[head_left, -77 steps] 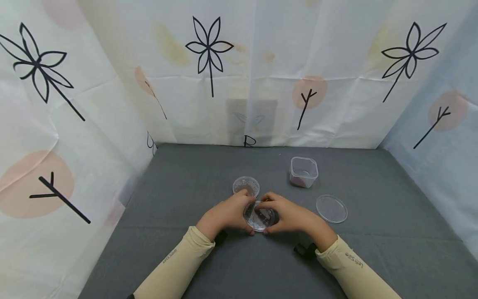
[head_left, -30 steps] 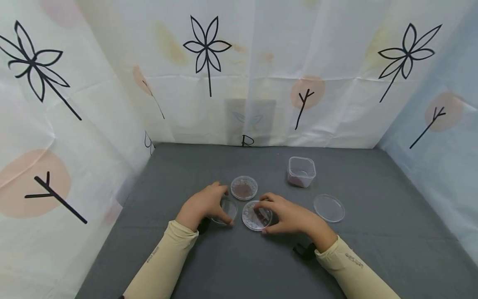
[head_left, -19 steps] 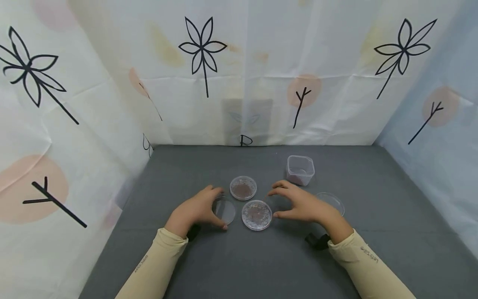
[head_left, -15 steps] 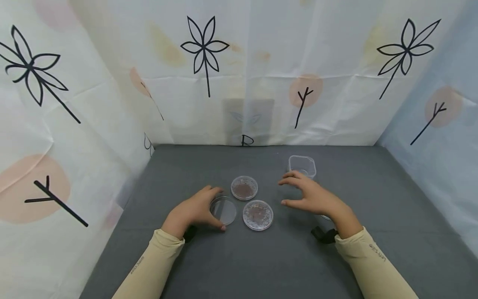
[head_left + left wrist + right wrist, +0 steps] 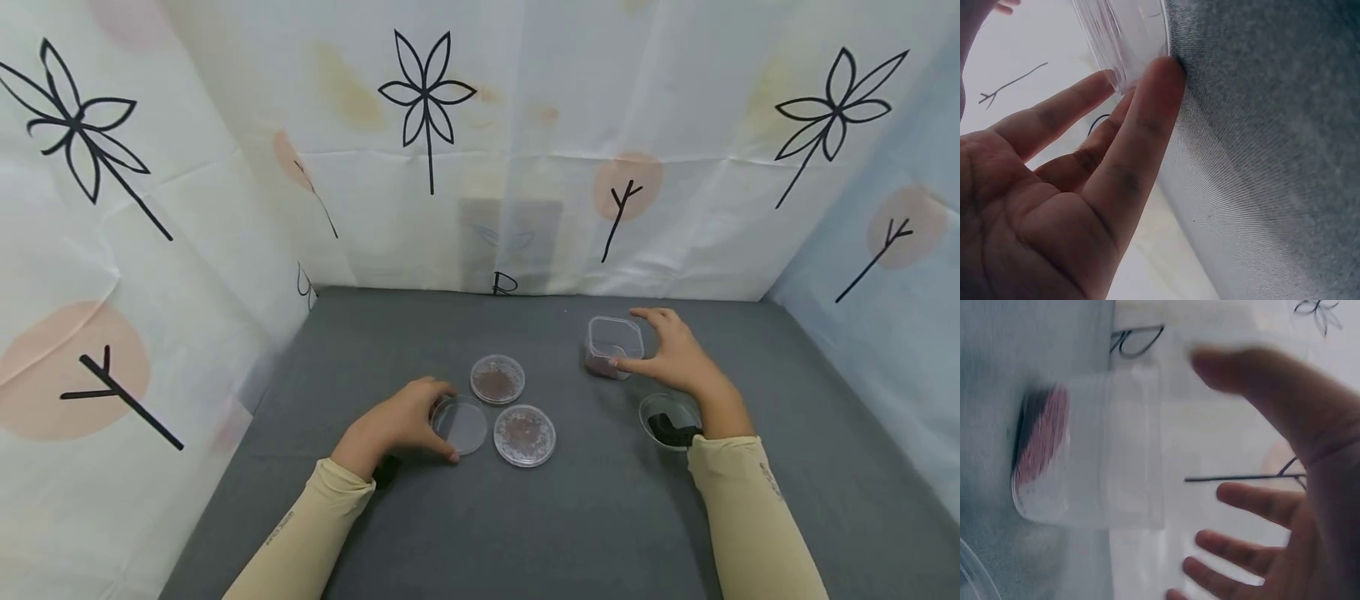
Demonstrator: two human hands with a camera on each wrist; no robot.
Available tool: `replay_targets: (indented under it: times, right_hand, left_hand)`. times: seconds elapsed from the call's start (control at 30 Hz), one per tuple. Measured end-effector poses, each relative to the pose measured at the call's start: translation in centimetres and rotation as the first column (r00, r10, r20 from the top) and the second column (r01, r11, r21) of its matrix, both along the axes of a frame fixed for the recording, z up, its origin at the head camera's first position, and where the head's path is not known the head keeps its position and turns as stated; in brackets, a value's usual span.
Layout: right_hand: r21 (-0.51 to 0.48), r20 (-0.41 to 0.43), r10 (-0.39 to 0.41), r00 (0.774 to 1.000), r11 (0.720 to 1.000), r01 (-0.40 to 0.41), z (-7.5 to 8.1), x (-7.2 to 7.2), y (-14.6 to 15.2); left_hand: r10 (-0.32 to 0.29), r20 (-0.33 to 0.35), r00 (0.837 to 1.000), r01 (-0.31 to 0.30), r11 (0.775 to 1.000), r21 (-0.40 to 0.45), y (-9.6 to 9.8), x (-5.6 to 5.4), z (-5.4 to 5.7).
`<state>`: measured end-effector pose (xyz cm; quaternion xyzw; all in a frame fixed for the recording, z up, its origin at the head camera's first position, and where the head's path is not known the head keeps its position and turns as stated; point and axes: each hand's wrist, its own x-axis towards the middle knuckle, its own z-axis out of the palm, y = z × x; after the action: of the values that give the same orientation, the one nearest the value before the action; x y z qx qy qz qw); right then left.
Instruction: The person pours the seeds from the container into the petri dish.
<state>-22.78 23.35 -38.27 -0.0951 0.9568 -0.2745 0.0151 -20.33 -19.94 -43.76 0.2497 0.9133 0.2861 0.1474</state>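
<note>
My left hand [image 5: 401, 423] is by a clear round dish [image 5: 463, 427] on the grey table, thumb and fingers spread along its left side. In the left wrist view the fingertips [image 5: 1161, 78] come up to the edge of the dish [image 5: 1125, 37]; the fingers are nearly straight. My right hand [image 5: 678, 358] spreads at the right side of a square clear plastic tub [image 5: 609, 333]. Reddish material [image 5: 1044, 434] lies in the tub's bottom. In the right wrist view, thumb and fingers stand apart from the tub's walls, holding nothing.
Two round clear dishes with brownish-pink contents stand mid-table: a far dish [image 5: 497, 380] and a near dish [image 5: 524, 436]. Another clear round dish or lid [image 5: 647, 417] lies below my right wrist, partly behind a black wrist mount [image 5: 673, 432]. A patterned cloth [image 5: 510, 150] hangs behind the table.
The left hand has shifted left from the near filled dish, bringing the clear dish along, and stays beside it. The right hand has left the near filled dish and moved right and away to the tub.
</note>
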Motion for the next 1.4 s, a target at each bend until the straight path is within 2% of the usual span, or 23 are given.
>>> replay_targets:
  times: [0.13,0.27,0.47,0.83,0.97,1.23,1.4]
  right_hand:
    - [0.031,0.078,0.015,0.997,0.999,-0.018,-0.8,-0.7,0.6]
    - [-0.039,0.112,0.046,0.993,0.998,-0.041,-1.4,-1.1,0.8]
    - [-0.13,0.111,0.098,0.989,0.988,-0.084,-1.8,-1.5,0.8]
    - [-0.093,0.148,0.094,0.984,0.992,-0.08,-2.0,-1.2,1.0]
    - [-0.139,0.121,0.087,0.989,0.988,-0.07,-2.2,-1.2,0.8]
    - [-0.201,-0.023,0.042,0.999,0.978,-0.046,-1.8,-1.1,-0.6]
    - [-0.213,-0.094,0.06,0.994,0.974,-0.079,-1.3,-0.8,-2.0]
  left_hand:
    - [-0.005,0.0,1.0,0.005,1.0,0.0,0.0,0.0,0.1]
    - [0.003,0.008,1.0,-0.003,1.0,0.003,0.1,0.1,0.2]
    - [0.004,0.013,1.0,-0.004,1.0,0.001,0.2,0.1,0.3]
    - [0.002,0.007,1.0,-0.002,1.0,-0.011,0.2,0.2,0.3]
    - [0.002,0.012,1.0,-0.002,1.0,-0.009,0.2,0.3,0.3]
    - [0.002,0.021,1.0,-0.001,1.0,-0.006,0.2,0.3,0.2]
    - [0.001,0.027,1.0,-0.001,1.0,-0.002,0.0,0.4,0.3]
